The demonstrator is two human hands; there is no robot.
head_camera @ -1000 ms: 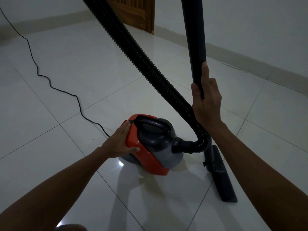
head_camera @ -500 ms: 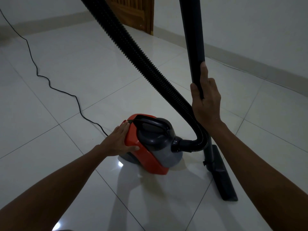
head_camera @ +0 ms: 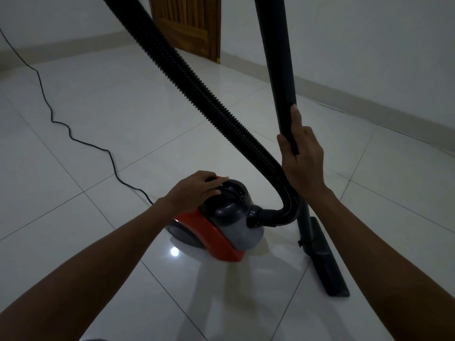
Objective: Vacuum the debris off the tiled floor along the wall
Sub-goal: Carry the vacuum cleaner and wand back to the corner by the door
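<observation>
Floor nozzle (head_camera: pixel 325 262) lies right of vacuum body (head_camera: pixel 231 227).

The vacuum cleaner (head_camera: pixel 221 222) under my left hand (head_camera: pixel 194 190) was orange-red along its base and grey over its domed body, with a darker grey handle, and its ribbed hose (head_camera: pixel 197 89) was black with fine rings all along it. The wand (head_camera: pixel 278 57) in my right hand (head_camera: pixel 302 158) was plain dark grey, as was the floor nozzle (head_camera: pixel 327 264). The floor (head_camera: pixel 110 114) was glossy white tile crossed by thin grey grout lines, the cord (head_camera: pixel 71 136) black, the door (head_camera: pixel 189 23) warm brown wood, the walls pale grey.
</observation>
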